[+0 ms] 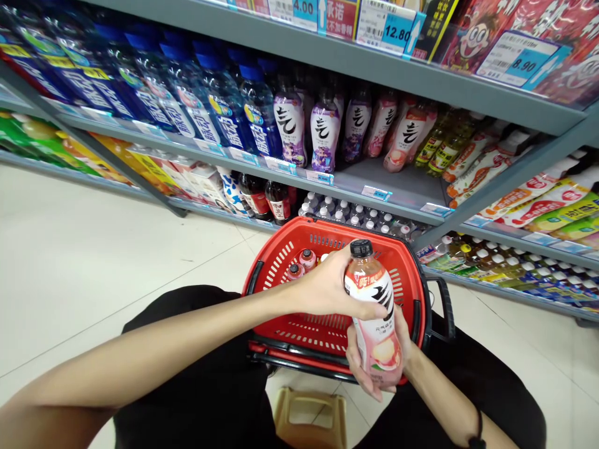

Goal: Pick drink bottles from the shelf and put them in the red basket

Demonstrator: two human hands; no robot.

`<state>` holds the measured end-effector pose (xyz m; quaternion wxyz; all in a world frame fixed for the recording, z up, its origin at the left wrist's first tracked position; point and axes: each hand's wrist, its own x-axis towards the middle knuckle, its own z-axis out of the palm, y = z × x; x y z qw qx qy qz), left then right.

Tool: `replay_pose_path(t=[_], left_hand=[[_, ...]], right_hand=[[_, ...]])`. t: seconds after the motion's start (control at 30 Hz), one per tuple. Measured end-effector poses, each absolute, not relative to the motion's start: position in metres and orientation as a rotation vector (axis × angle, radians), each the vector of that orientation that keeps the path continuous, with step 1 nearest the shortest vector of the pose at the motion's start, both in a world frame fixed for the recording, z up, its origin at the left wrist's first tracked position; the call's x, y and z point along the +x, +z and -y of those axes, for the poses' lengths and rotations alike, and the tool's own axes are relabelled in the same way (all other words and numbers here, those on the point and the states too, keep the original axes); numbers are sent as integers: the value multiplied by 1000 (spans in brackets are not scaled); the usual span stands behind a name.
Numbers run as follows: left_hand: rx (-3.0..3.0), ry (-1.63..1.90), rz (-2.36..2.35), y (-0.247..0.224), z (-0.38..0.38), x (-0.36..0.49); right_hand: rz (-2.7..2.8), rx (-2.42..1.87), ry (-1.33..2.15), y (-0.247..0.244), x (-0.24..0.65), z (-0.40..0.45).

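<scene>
A pink-labelled drink bottle (381, 340) with a black cap is held tilted over the near right part of a red shopping basket (281, 324). My left hand (330, 284) wraps round its upper half, thumb across the label. From beneath and behind, my right hand (405, 340) grips the lower part, its fingers curling out on the left side. Inside the basket lie bottles with black caps, among them a small pink one (296, 270); my left arm hides part of the contents.
Ahead, a grey shelf (346, 181) carries purple-labelled bottles (324, 131), pink ones (407, 137) and blue-capped water bottles (259, 115). Lower down stand dark bottles (279, 202) and packs of white-capped bottles (355, 215). A black basket handle (447, 312) sticks out right. Below is a tan stool (309, 418).
</scene>
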<state>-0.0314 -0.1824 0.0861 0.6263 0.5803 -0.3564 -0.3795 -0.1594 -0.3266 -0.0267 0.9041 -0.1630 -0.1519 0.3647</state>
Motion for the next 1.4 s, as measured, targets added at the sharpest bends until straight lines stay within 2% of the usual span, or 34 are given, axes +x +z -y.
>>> replay_pose_path(t=[0.27,0.73,1.4], left_hand=[[1347,-880,798,86,182,-31],[1389,-829,812,89,183,-30],[1354,-848,820,91,184,-30]], right_hand=[[326,-281,770,-32,-159,330],[183,-512,753,-24,-159,329],[248,-400,740,-13,-156,325]])
